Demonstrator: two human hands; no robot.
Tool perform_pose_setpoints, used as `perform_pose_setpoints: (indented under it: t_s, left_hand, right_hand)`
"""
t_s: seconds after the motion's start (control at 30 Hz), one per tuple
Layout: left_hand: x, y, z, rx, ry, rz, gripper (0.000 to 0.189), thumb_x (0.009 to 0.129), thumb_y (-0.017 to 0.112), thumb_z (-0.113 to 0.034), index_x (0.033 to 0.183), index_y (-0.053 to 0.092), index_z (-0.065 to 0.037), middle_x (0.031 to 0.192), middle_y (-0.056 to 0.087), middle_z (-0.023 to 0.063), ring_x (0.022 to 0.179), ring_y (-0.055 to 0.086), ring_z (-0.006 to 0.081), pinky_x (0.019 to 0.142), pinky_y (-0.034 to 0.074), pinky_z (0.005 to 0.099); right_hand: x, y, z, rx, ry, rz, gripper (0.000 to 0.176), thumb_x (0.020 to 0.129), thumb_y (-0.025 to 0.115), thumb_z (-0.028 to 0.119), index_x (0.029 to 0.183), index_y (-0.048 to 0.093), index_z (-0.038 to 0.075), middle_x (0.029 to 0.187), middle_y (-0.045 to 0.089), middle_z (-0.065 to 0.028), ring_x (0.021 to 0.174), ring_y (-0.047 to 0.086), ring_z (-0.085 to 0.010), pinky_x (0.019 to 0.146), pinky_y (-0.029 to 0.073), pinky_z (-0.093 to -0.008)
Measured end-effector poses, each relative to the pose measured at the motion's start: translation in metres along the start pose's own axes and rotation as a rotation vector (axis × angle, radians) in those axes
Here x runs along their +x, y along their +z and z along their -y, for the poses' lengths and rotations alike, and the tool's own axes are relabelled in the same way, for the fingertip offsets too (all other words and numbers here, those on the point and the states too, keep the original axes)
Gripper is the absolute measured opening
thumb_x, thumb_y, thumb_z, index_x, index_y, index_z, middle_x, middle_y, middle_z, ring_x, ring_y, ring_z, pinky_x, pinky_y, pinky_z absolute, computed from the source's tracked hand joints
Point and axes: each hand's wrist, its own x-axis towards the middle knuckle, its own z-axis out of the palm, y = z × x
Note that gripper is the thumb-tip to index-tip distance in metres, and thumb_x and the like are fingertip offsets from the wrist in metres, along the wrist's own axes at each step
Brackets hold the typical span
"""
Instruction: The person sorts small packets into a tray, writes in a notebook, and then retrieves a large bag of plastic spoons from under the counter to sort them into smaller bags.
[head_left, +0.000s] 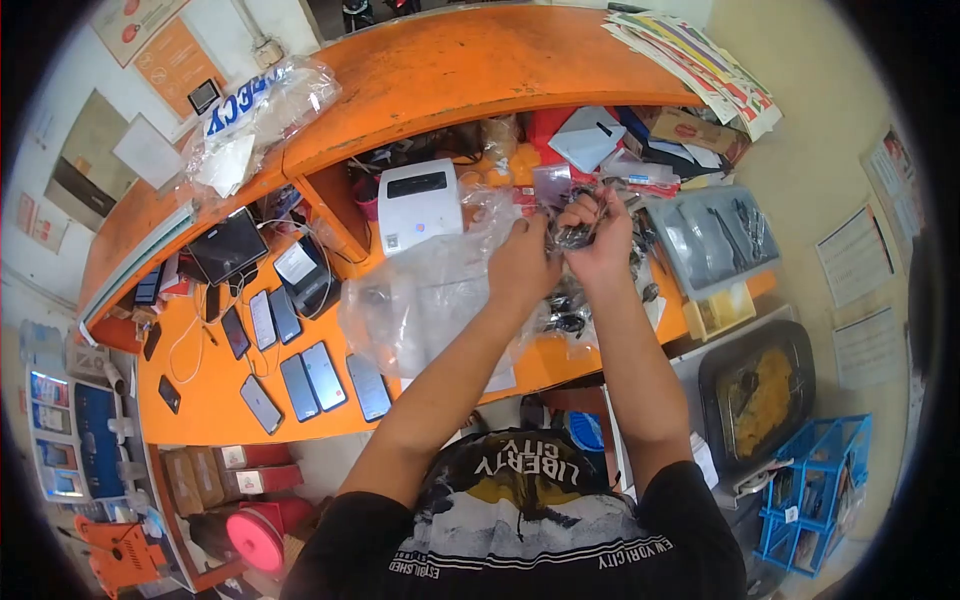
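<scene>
Above the orange desk, my left hand (pixel 524 264) and my right hand (pixel 602 243) are close together, fingers curled in. Between them is a dark tangled bundle (pixel 574 236), perhaps cords; its exact kind is too small to make out. Both hands appear closed on it, though some left fingertips are hidden. Under and beside my left wrist spreads a large clear plastic bag (pixel 410 305). Below my right hand, more small black items (pixel 567 322) lie in clear plastic.
A white label printer (pixel 420 205) stands behind the bag. Several phones (pixel 323 375) lie at the left of the desk (pixel 200 345). A grey tool tray (pixel 712 240) sits to the right, above a yellow container (pixel 722 312). A raised orange counter (pixel 450 65) runs behind.
</scene>
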Motion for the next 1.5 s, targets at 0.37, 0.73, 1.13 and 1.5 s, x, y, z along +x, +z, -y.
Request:
perform_pose_setpoints:
  t_s: [0.37, 0.73, 1.13, 1.5]
  left_hand:
    - [0.014, -0.029, 0.03, -0.879, -0.266, 0.174, 0.036, 0.099, 0.063, -0.041, 0.09, 0.063, -0.006, 0.075, 0.058, -0.0012, 0.064, 0.051, 0.008, 0.056, 0.041, 0.0269]
    - [0.041, -0.041, 0.003, -0.534, -0.38, 0.232, 0.048, 0.094, 0.068, -0.044, 0.111, 0.066, 0.0, 0.09, 0.068, 0.0119, 0.079, 0.063, 0.0179, 0.072, 0.051, 0.0331]
    - [0.059, 0.028, -0.069, 0.222, -0.252, 0.25, 0.085, 0.077, 0.078, -0.057, 0.128, 0.053, 0.007, 0.121, 0.063, 0.0303, 0.108, 0.067, 0.0384, 0.091, 0.054, 0.0444]
    - [0.075, 0.095, 0.0, -0.263, -0.195, 0.559, 0.046, 0.087, 0.071, -0.045, 0.104, 0.071, -0.002, 0.092, 0.073, 0.0181, 0.087, 0.071, 0.0347, 0.079, 0.052, 0.0459]
  right_hand:
    - [-0.003, -0.062, 0.036, -1.681, -0.335, 0.567, 0.047, 0.087, 0.074, 0.037, 0.117, 0.059, 0.003, 0.094, 0.064, -0.0041, 0.078, 0.06, -0.0163, 0.073, 0.048, -0.0334]
    - [0.008, -0.096, 0.082, -1.286, 0.223, 0.254, 0.028, 0.088, 0.077, 0.023, 0.107, 0.067, 0.005, 0.093, 0.068, -0.0006, 0.081, 0.06, -0.0119, 0.074, 0.048, -0.0291]
    - [0.065, -0.164, 0.157, -1.603, -0.028, 0.03, 0.03, 0.091, 0.072, 0.016, 0.117, 0.062, 0.002, 0.095, 0.07, -0.0057, 0.083, 0.064, -0.0128, 0.077, 0.051, -0.0308]
    - [0.032, -0.126, 0.161, -1.387, -0.275, -0.055, 0.023, 0.096, 0.069, 0.028, 0.101, 0.066, 0.006, 0.09, 0.069, -0.004, 0.087, 0.063, -0.0128, 0.083, 0.048, -0.0266]
